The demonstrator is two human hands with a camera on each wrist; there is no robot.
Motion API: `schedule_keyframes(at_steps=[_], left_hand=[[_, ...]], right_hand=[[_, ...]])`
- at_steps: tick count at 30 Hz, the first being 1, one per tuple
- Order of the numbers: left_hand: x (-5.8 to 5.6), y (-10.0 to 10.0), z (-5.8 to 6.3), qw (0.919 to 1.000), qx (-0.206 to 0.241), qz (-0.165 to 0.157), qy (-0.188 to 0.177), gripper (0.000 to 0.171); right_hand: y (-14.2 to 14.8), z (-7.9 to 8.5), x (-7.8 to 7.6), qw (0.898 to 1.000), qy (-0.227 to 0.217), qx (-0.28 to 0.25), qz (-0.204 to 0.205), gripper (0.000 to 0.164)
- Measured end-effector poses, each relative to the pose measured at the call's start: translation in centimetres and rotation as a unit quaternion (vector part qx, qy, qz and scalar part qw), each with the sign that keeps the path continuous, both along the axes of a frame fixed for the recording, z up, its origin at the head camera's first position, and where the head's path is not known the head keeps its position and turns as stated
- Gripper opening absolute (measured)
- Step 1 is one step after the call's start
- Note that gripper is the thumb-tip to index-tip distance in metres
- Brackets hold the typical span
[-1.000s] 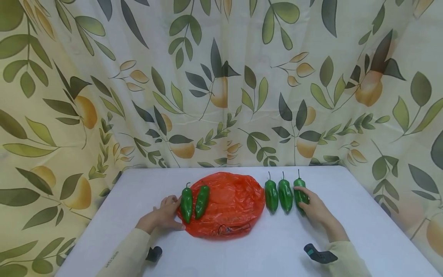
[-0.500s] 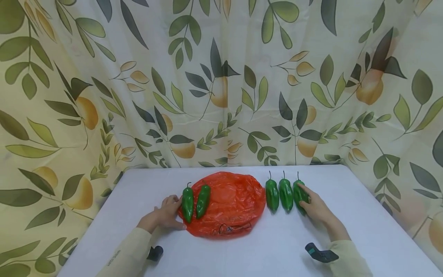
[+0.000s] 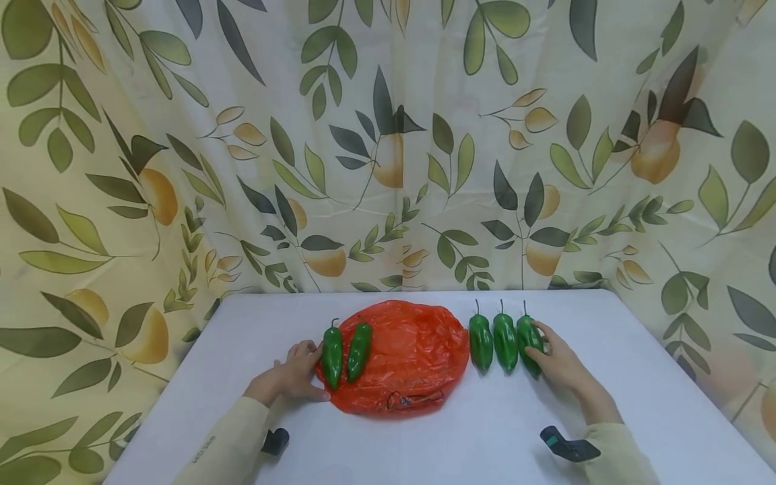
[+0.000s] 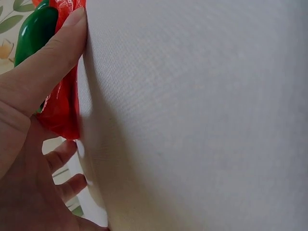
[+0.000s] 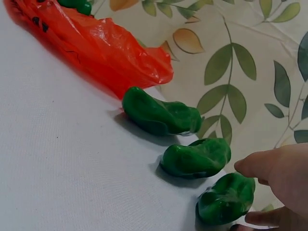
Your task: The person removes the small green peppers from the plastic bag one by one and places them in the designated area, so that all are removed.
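Note:
In the head view, two green chili peppers (image 3: 332, 357) lie on the left part of a flattened red plastic bag (image 3: 418, 350). Against the bag's left edge rests my left hand (image 3: 297, 372), its thumb stretched along the bag's rim and its fingers spread apart. Several fingertips meet the tablecloth in the left wrist view. To the right of the bag, three more green peppers (image 3: 506, 342) lie in a row, stems pointing away. My right hand (image 3: 560, 360) is at the rightmost pepper (image 5: 226, 198), thumb over it and fingers by its right side, not closed round it.
A white-covered table (image 3: 461, 448) carries everything. Behind and beside it hangs a leaf-and-fruit patterned curtain (image 3: 364, 202). Black wrist devices (image 3: 570, 446) are strapped at both sleeves.
The rightmost pepper has shifted slightly left, closer to its neighbours, with my right hand at it. My left hand keeps its place by the bag. The head view has turned a little.

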State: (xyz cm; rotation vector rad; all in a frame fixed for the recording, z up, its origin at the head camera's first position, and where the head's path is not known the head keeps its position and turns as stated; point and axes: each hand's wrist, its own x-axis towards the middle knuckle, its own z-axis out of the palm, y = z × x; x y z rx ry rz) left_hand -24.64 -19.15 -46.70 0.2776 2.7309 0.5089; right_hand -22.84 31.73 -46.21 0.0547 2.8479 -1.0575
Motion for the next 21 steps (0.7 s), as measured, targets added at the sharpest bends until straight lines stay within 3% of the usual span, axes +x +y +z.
schedule_keyframes(at_steps=[5,15,21], left_hand=[[0.1,0.0,0.0,1.0000,-0.003,0.000,0.005,0.104],[0.2,0.2,0.4,0.9999,-0.010,-0.002,0.013,0.107],[0.3,0.1,0.2,0.9998,-0.012,-0.005,0.016,0.107]], right_hand=[[0.1,0.2,0.0,1.000,0.003,0.006,-0.004,0.070],[-0.6,1.9,0.2,0.997,0.073,0.024,-0.016,0.066],[-2.2,2.7,0.4,0.996,0.088,0.028,-0.009,0.063]])
